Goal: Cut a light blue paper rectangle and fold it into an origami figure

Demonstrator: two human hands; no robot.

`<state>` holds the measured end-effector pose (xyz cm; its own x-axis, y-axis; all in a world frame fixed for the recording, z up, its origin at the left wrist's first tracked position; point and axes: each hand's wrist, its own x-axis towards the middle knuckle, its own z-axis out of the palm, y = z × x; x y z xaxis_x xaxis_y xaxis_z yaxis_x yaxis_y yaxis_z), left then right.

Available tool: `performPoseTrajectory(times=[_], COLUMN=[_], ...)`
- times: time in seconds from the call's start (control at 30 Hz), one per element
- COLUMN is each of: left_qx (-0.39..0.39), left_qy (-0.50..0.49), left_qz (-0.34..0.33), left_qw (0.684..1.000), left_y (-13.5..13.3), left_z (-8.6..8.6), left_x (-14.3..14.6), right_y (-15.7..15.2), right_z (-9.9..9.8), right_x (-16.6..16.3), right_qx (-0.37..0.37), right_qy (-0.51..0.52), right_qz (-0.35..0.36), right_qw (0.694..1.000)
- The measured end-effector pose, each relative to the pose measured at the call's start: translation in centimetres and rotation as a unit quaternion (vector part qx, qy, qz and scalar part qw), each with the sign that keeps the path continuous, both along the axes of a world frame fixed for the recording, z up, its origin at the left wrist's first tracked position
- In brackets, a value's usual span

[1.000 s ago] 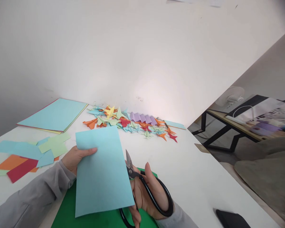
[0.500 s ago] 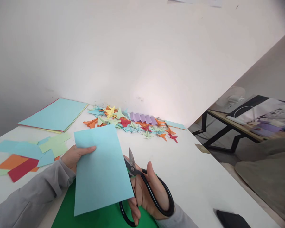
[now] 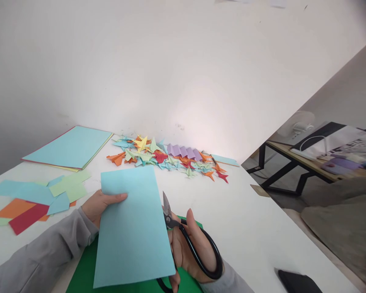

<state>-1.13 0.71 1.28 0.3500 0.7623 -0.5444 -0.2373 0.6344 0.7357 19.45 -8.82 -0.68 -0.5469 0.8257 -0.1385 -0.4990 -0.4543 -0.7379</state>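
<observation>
My left hand [image 3: 98, 205] grips the left edge of a light blue paper sheet [image 3: 132, 228], thumb on top, holding it raised and tilted over a green sheet [image 3: 82, 276] on the white table [image 3: 250, 228]. At the sheet's right edge my right hand [image 3: 187, 252] is closed through the black handles of a pair of scissors [image 3: 189, 244]. The blades point up and away, close together, right beside the blue paper's edge. Grey sleeves cover both of my arms.
A row of small folded paper figures [image 3: 167, 158] lies along the wall. A stack of coloured sheets [image 3: 68, 148] sits at the back left, loose paper offcuts [image 3: 33, 199] at the left. A black object [image 3: 299, 281] lies near the table's right edge. Another table [image 3: 323, 158] stands beyond.
The blue sheet has shifted slightly right and down, and the scissors' blades have come closer together at its right edge. Both hands stay in about the same place.
</observation>
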Motion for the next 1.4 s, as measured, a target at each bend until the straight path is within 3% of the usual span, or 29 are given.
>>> performPoseTrajectory(times=[0.43, 0.93, 1.23, 1.4], left_qx=[-0.004, -0.007, -0.006, -0.010], left_qy=[0.003, 0.010, 0.003, 0.004], left_qz=[0.026, 0.001, 0.006, 0.010], left_qw=[1.000, 1.000, 1.000, 1.000], left_y=[0.00, -0.26, -0.17, -0.04], left_z=[0.05, -0.12, -0.24, -0.36], left_x=[0.12, 0.28, 0.23, 0.17], right_y=[0.14, 0.15, 0.20, 0.16], right_z=[-0.27, -0.04, 0.01, 0.22], right_x=[-0.27, -0.12, -0.50, -0.47], right_qx=[0.024, -0.006, -0.007, -0.006], right_qy=[-0.004, 0.010, -0.010, -0.013], right_qz=[-0.065, -0.003, -0.084, -0.091], right_qw=[0.998, 1.000, 0.996, 0.996])
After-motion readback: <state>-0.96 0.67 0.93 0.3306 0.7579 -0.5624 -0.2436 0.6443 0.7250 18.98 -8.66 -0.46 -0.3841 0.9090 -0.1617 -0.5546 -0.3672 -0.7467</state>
